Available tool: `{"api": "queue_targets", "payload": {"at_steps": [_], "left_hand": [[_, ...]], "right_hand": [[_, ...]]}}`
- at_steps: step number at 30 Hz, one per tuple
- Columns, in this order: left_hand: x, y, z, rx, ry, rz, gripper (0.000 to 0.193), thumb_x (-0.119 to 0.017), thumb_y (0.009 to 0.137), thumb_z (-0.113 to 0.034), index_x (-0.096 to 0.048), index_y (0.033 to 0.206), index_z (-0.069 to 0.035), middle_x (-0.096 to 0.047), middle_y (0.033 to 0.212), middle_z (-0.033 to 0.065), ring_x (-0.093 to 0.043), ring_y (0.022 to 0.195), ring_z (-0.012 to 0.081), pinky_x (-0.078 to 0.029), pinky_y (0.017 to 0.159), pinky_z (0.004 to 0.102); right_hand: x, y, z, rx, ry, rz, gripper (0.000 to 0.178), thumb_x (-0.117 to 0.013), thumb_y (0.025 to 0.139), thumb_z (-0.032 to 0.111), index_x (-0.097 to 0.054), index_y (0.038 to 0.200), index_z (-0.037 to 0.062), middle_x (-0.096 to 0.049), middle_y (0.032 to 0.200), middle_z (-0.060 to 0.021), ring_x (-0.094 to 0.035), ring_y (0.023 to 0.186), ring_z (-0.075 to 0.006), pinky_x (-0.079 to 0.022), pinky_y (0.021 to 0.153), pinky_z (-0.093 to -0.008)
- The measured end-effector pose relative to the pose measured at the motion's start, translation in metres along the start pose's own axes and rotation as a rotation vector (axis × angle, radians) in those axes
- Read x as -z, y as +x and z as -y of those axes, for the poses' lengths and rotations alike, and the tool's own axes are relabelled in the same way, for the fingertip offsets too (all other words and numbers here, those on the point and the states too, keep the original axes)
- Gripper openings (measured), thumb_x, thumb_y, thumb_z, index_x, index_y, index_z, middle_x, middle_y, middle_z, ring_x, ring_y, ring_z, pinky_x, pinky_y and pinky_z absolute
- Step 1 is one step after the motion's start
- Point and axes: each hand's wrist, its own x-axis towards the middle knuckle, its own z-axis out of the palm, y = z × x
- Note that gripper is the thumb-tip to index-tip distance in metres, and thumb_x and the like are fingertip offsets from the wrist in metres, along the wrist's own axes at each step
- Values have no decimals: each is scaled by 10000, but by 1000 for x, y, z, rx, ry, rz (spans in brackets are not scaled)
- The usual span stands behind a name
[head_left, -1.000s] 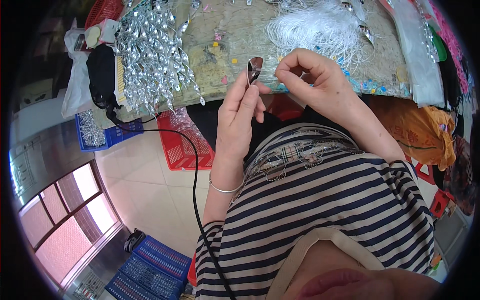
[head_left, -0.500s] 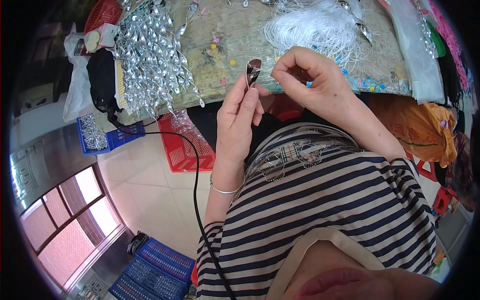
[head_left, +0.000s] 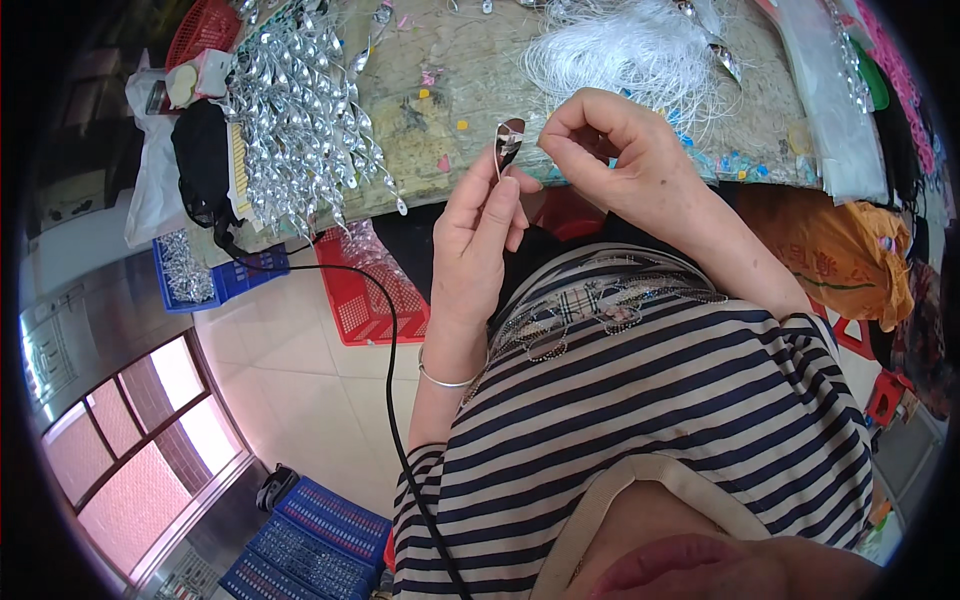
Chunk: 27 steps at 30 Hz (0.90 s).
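My left hand point(head_left: 478, 235) is closed, pinching a small shiny twisted metallic ornament point(head_left: 509, 147) between thumb and fingers above the table's near edge. A thin white thread seems to lie across the ornament and run down to the thumb. Just to the right, my right hand point(head_left: 635, 155) has its thumb and forefinger pressed together near the ornament. What that pinch holds is too fine to make out. Beyond my right hand lies a loose bundle of white thread point(head_left: 620, 62). A heap of silver twisted ornaments point(head_left: 300, 120) covers the left part of the table.
Coloured scraps dot the worn tabletop point(head_left: 450, 60). A black pouch point(head_left: 203, 160) sits at its left edge, and clear plastic bags point(head_left: 830, 120) at its right. Below are a red basket point(head_left: 375, 305), a blue bin point(head_left: 190, 270) and an orange bag point(head_left: 850, 255). A black cable point(head_left: 392, 350) hangs beside my left arm.
The ornament has turned slightly in my left fingers. My right hand has shifted a little left and away from me, closer to the ornament.
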Motion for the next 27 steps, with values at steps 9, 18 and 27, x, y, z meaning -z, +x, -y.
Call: {"api": "queue_targets", "payload": {"at_steps": [9, 18, 27], "left_hand": [[3, -4, 3, 2, 31, 78, 430, -500, 956, -122, -422, 1370, -41, -587, 925, 0, -450, 679, 17, -384, 570, 151], [7, -2, 8, -281, 520, 45, 411, -545, 910, -56, -503, 1320, -67, -569, 885, 55, -536, 777, 127, -440, 722, 231], [9, -5, 2, -344, 669, 85, 407, -576, 867, -15, -561, 1268, -82, -544, 822, 84, -528, 759, 166, -434, 730, 256]], "right_hand": [[-4, 1, -5, -18, -36, 13, 67, -599, 894, 84, -575, 879, 24, -498, 651, 51, -439, 533, 6, -325, 455, -165], [-2, 0, 1, 35, -78, -56, 88, -629, 865, 71, -590, 934, 35, -530, 855, 22, -438, 605, -8, -345, 498, -175], [3, 3, -10, 30, -16, 29, 77, -590, 899, 90, -586, 945, 28, -519, 926, 13, -459, 749, -41, -390, 660, -183]]}}
